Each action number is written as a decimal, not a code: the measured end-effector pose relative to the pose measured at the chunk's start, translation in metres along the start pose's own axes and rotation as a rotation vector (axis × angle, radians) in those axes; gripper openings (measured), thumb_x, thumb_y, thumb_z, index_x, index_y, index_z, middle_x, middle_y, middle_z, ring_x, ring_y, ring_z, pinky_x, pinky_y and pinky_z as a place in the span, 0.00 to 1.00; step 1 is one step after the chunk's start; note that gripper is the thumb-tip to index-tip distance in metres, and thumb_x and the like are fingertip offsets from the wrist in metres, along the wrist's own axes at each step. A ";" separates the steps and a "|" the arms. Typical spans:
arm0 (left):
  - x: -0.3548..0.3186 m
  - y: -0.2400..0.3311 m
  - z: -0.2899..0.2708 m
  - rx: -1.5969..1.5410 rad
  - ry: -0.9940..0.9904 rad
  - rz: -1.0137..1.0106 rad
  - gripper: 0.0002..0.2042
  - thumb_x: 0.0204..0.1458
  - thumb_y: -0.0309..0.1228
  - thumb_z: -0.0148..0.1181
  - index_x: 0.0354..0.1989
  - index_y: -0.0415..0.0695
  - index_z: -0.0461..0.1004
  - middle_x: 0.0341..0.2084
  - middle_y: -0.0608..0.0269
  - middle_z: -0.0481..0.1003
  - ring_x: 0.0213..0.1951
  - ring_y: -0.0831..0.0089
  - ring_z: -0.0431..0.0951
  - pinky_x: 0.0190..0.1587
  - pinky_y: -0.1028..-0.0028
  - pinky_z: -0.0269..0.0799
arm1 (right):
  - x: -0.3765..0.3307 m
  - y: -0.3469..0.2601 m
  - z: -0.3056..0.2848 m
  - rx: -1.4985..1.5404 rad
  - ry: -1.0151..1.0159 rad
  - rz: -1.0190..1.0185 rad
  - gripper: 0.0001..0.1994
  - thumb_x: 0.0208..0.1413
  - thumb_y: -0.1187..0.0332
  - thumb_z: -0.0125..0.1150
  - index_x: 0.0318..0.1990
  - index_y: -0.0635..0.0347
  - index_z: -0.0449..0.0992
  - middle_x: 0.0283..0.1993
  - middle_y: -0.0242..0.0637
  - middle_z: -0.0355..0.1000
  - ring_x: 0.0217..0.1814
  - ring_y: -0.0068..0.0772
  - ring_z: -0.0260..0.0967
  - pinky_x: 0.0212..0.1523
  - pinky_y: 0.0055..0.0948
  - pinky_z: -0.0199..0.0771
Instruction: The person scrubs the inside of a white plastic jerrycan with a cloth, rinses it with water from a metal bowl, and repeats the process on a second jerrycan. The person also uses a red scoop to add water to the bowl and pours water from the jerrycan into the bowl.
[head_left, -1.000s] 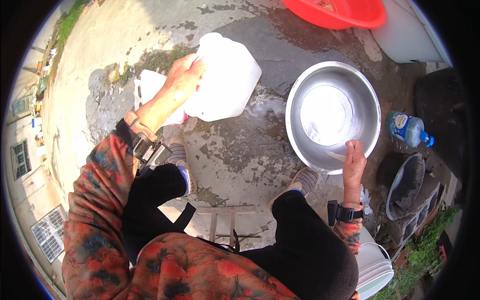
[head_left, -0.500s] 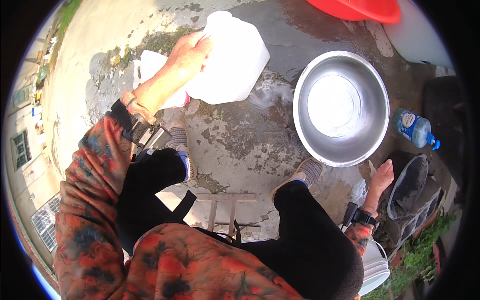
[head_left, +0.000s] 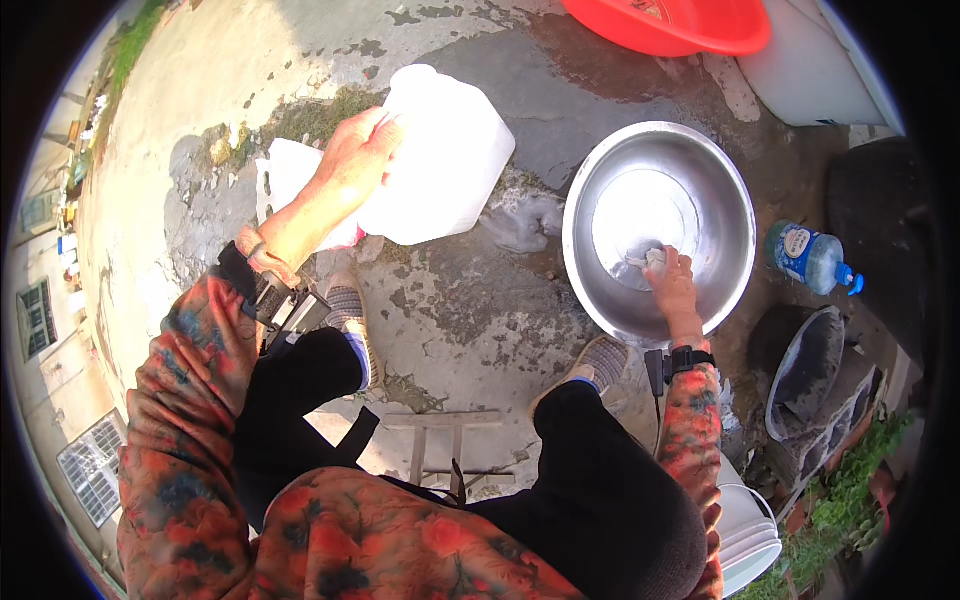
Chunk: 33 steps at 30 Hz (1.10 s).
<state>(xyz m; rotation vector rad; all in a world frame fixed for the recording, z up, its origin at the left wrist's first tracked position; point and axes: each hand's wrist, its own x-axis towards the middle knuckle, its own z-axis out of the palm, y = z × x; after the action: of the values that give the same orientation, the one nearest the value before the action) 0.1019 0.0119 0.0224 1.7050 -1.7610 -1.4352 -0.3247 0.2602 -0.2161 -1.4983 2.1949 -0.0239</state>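
My left hand [head_left: 350, 168] is closed on a big white plastic jug [head_left: 450, 160], its fingers hidden behind the near side. The jug stands tilted over the ground, left of a wide metal basin [head_left: 735, 268]. Inside that basin, at the near part of its shiny bottom, my right hand [head_left: 676, 290] grips a small pale crumpled wad [head_left: 653, 260]. I cannot make out whether the wad is cloth or a scrubber. Just right of the basin lies a clear bottle [head_left: 812, 258] with a blue label and a blue pump top.
Behind the basin stands a red tub [head_left: 660, 30] against a large white container [head_left: 805, 70]. A second white jug or bag [head_left: 285, 175] sits behind my left wrist. Dark worn vessels [head_left: 808, 370] and white stacked buckets [head_left: 748, 545] are at the right; a wooden stool [head_left: 440, 420] is between my feet.
My right hand has swung in from beside the basin to its inside, where the pale wad now shows. The view has shifted; my left hand still grips the jug.
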 end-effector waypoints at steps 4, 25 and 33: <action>0.003 -0.001 -0.003 -0.014 0.005 -0.008 0.15 0.68 0.41 0.51 0.32 0.42 0.68 0.23 0.71 0.68 0.24 0.80 0.68 0.28 0.74 0.68 | -0.010 -0.013 0.011 -0.086 -0.135 -0.195 0.21 0.56 0.69 0.63 0.56 0.52 0.65 0.53 0.53 0.65 0.52 0.62 0.72 0.49 0.52 0.78; -0.004 0.007 0.002 -0.120 0.026 -0.013 0.14 0.70 0.38 0.50 0.34 0.41 0.69 0.24 0.69 0.68 0.24 0.80 0.68 0.26 0.76 0.68 | 0.070 -0.096 0.002 -0.257 0.041 -0.412 0.25 0.50 0.78 0.63 0.56 0.56 0.62 0.52 0.50 0.65 0.48 0.49 0.75 0.42 0.41 0.84; -0.002 0.006 -0.004 -0.115 0.056 -0.036 0.14 0.70 0.38 0.49 0.34 0.42 0.69 0.24 0.70 0.68 0.23 0.81 0.67 0.26 0.77 0.68 | 0.076 0.021 -0.027 -0.037 0.192 0.184 0.18 0.58 0.71 0.60 0.51 0.62 0.61 0.53 0.54 0.67 0.46 0.64 0.75 0.45 0.51 0.80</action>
<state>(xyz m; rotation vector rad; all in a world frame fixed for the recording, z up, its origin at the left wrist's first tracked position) 0.1015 0.0110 0.0300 1.7085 -1.5947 -1.4590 -0.3752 0.1947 -0.2262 -1.3559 2.4915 -0.0691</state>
